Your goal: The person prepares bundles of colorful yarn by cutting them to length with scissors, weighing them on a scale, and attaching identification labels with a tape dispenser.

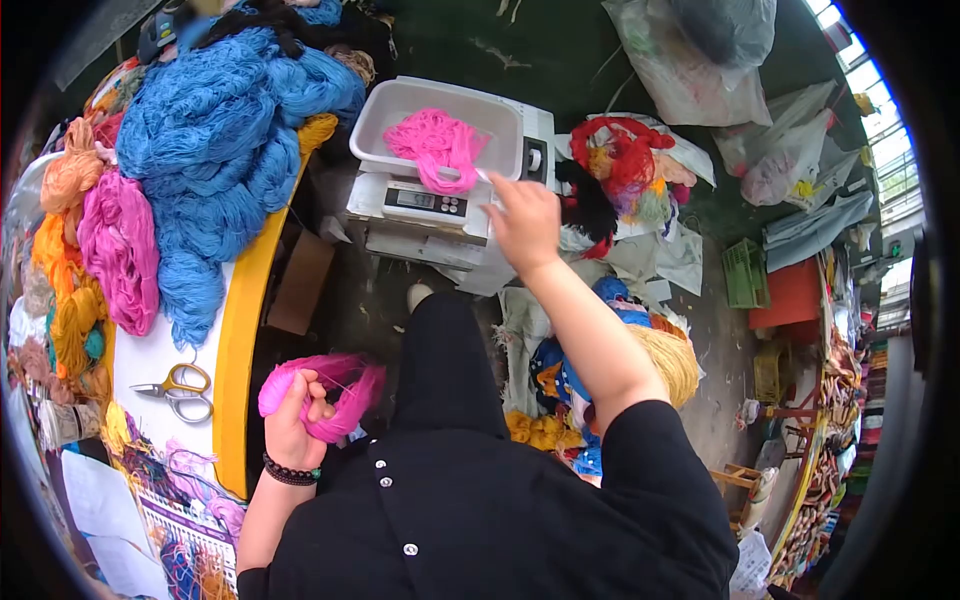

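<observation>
My left hand (pixel 297 412) is closed around a bright pink yarn skein (pixel 345 395), whose loose loops hang out to the right. My right hand (pixel 525 225) reaches to the front right corner of a white plastic tray (pixel 370 150). Its index finger points at the rim and the thumb is apart from it below. Inside the tray lies another pink yarn bundle (pixel 437 140), draping over the front edge. The tray rests on a digital scale (pixel 470 225) with a small display and buttons.
Left of me, a yellow-edged table (pixel 235 370) carries a big blue yarn heap (pixel 205 120), a magenta skein (pixel 118 250) and scissors (pixel 180 390). Red yarn (pixel 620 150) and cream yarn (pixel 668 362) lie right of the scale. A green crate (pixel 745 275) stands farther right.
</observation>
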Available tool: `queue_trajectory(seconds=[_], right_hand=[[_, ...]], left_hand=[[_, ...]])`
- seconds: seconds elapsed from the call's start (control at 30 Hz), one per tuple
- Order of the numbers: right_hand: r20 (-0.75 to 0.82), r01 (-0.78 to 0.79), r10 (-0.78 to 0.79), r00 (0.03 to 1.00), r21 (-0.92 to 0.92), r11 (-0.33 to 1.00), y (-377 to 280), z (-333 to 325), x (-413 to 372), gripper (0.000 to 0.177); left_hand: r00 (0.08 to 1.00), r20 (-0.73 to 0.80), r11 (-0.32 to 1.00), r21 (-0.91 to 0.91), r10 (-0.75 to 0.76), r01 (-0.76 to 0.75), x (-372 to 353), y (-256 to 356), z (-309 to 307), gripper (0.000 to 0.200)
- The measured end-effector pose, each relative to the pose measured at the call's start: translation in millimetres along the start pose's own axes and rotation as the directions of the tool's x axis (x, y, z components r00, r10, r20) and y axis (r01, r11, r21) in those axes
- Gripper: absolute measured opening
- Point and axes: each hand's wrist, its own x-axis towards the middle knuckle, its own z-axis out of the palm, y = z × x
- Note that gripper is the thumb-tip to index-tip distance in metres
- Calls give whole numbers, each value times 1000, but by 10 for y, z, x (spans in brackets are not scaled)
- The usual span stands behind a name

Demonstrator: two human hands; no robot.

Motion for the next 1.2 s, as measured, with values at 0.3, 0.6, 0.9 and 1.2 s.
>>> queue_trajectory(seconds=[0.3,0.6,0.9,1.2], right_hand=[[217,126,-122,969,-6,992,-145,568,494,69],[211,-212,24,977,961,176,-1184,-1549,1593,11],[1,-29,93,996,956,294,-2325,-2455,686,33],[597,-598,38,801,801,15,-2671,-1182,-299,47]], left_hand=[[999,-20,998,-59,34,-35,-58,80,-19,17],[976,173,950,-303,129,-72,-157,334,-411,21],[529,832,925,-318,167,208,-308,466,-332,33],[888,460,998,-56,16,11,-579,357,381,23]])
